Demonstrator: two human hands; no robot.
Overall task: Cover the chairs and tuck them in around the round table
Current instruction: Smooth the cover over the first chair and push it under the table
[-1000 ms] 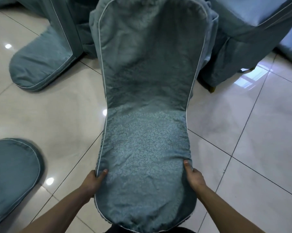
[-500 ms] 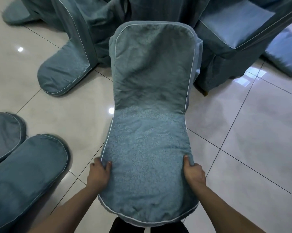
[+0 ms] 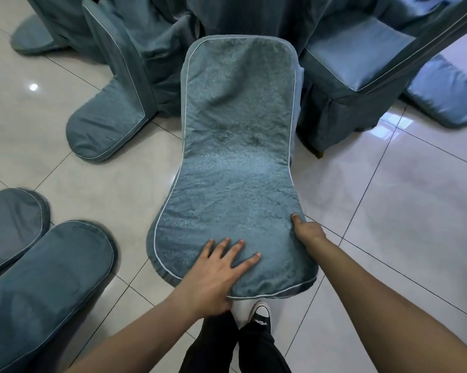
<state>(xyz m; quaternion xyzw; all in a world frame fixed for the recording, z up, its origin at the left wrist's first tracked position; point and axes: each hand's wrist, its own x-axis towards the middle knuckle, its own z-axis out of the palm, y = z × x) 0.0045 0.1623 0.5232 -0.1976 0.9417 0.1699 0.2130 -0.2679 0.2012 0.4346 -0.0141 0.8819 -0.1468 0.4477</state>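
My left hand (image 3: 217,275) has let go and now lies flat, fingers spread, on the covered chair (image 3: 237,162). My right hand (image 3: 306,230) still pinches its three-o'clock edge; the chair looks nearly tucked in.

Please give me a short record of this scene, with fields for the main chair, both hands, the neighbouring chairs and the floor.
main chair: covered chair, blue-green cover with pale piping, back facing the person
left hand: flat, fingers spread on the chair's back near the top
right hand: grips the chair's right edge
neighbouring chairs: left covered chair and right covered chair at the draped table
floor: glossy pale tiles
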